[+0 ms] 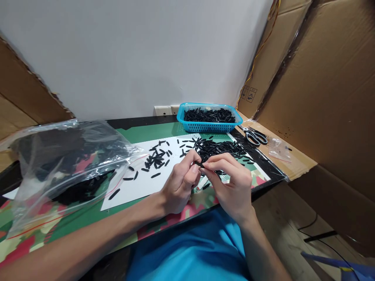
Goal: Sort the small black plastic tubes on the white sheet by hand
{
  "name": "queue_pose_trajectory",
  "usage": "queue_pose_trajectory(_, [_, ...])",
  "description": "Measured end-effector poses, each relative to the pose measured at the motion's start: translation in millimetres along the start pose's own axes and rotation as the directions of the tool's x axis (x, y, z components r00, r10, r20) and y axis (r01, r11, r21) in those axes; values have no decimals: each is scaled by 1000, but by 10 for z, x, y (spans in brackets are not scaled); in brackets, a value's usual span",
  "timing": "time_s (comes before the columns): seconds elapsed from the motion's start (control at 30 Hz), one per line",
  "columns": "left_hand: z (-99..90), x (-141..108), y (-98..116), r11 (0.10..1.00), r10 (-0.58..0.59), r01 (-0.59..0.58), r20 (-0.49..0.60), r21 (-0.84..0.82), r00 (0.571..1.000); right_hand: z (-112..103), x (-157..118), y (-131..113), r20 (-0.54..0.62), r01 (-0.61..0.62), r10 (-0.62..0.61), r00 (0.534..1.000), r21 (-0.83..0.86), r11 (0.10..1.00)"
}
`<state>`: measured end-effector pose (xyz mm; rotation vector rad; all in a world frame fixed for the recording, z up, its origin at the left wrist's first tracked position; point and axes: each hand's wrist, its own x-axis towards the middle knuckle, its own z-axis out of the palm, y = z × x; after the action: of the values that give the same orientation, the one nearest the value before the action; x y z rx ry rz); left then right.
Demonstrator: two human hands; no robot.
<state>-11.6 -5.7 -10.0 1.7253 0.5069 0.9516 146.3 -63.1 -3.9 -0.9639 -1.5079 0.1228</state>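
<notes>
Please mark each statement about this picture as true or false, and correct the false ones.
1. The left hand and right hand meet at a small black piece. True.
2. The scissors lie to the right of the blue basket. True.
3. The blue basket has nothing inside. False: it holds many black pieces.
4. Some loose black strips lie on the white sheet. True.
5. The large clear bag is at the right end of the table. False: the large clear bag is at the left.
</notes>
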Motion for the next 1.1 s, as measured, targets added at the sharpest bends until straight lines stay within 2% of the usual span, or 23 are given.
queue_pose_trajectory(0.3, [12, 17, -40, 1000, 15, -15, -39, 3, 999, 5, -7, 10, 7, -11, 11, 1000, 18, 1000])
queue_pose_trajectory(0.53, [15, 31, 12, 998, 7, -11, -61, -65, 998, -64, 30, 10, -28, -127, 132, 991, 141, 982])
queue_pose_trajectory(0.73, [7, 32, 25, 999, 14, -12, -59, 33, 998, -102, 39, 30, -3, -143, 144, 990, 128, 981])
queue_pose_trajectory(0.9, [-18, 43, 27, 999, -15, 13, 25, 51, 1000, -113, 45, 37, 26, -174, 172, 985, 179, 968])
queue_pose_trajectory(1.0, [-26, 50, 51, 998, -29, 25, 72, 55, 997, -109, 50, 50, 46, -250, 247, 968, 248, 936])
queue_pose_trajectory(1.1, [-22, 53, 68, 998, -17, 12, 69, 69, 997, -72, 51, 66, 53, -335, 337, 940, 322, 885])
